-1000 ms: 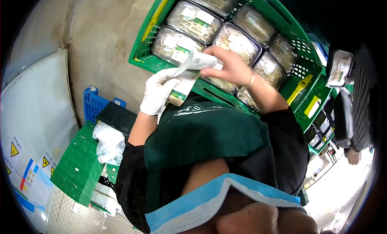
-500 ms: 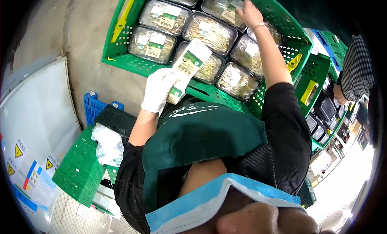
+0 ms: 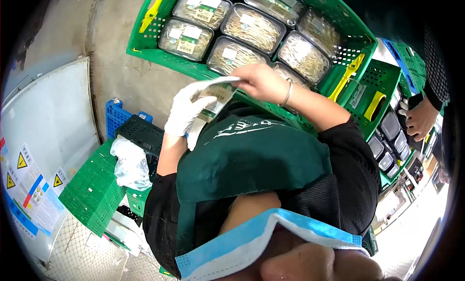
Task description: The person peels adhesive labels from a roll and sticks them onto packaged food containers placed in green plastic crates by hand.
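Note:
My left hand point(image 3: 186, 109), in a white glove, is closed round a strip of printed green-and-white labels point(image 3: 218, 98) in front of my apron. My bare right hand point(image 3: 264, 81) pinches the upper end of the same strip, its fingertips partly hidden. Just beyond both hands is a green crate point(image 3: 145, 63) holding several black trays with clear film and pale sprouts. Labels show on some of them, such as the tray point(image 3: 185, 39) at the left and the long tray point(image 3: 275, 6) at the back. A tray with one small white sticker point(image 3: 229, 54) sits nearest the strip.
Yellow handles point(image 3: 347, 78) mark the crate's ends. At the right, another green crate point(image 3: 359, 94) stands near packed trays point(image 3: 391, 126) and a co-worker's hand point(image 3: 420, 118). At the left are a plastic bag point(image 3: 130, 162), a blue crate point(image 3: 115, 117) and a white panel with warning signs point(image 3: 53, 135).
My right hand has come back from the long rear tray, which now bears another label, to the strip in my left hand. A co-worker's hand shows more fully at the right.

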